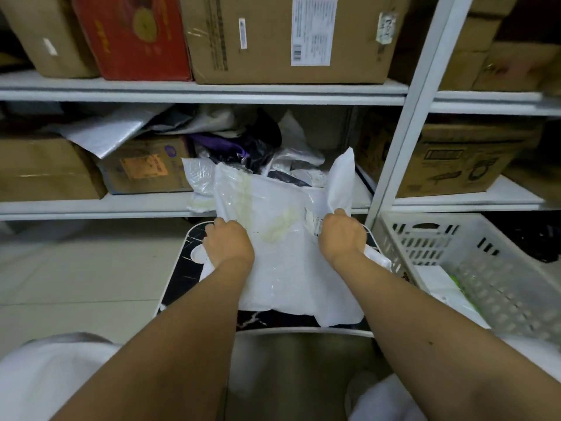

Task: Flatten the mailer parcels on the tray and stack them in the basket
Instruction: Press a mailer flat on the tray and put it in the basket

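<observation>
A large white plastic mailer with a shipping label lies over the black marbled tray, its far end lifted toward the shelf. My left hand grips the mailer's left edge with curled fingers. My right hand grips its right edge, where a flap stands up. The white perforated basket sits to the right of the tray with a flat white parcel lying in it.
A heap of crumpled mailers fills the shelf behind the tray. Cardboard boxes line the white metal shelves. An upright shelf post rises between tray and basket. Tiled floor lies to the left.
</observation>
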Demonstrator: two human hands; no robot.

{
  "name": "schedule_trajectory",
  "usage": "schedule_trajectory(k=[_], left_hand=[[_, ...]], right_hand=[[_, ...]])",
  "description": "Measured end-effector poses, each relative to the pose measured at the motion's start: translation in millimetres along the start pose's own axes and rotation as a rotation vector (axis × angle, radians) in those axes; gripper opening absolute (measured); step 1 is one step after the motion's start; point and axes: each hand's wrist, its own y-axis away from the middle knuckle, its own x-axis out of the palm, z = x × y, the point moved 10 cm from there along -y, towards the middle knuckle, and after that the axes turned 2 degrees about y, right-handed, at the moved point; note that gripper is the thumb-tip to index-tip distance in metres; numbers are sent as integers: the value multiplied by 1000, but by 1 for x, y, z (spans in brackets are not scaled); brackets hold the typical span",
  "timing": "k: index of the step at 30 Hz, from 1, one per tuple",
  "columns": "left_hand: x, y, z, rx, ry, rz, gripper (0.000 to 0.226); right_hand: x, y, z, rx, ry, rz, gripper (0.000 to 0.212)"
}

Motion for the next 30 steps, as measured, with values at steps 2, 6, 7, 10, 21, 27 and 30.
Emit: schedule_trajectory(k=[2,6,7,10,21,27,30], left_hand=[[-10,4,-14,24,12,-5,32],[-28,13,-61,104,35,-18,30],[-31,15,-75,132,43,-19,30],[-37,22,-129,235,28,-20,29],[-12,80,-374,857,-211,-108,39],[40,115,-479,1144,-287,-159,40],[73,121,-503,1193,-321,-120,44]], right_hand=[[-13,1,-14,16,15,-17,26],[-42,-2,-62,119,47,-52,24],[-48,-4,-77,149,48,-60,25],[-60,-8,-128,251,33,-64,28],[-5,25,-324,603,49,104,31],[63,48,-406,816,-18,262,37],[96,54,-424,832,11,409,34]])
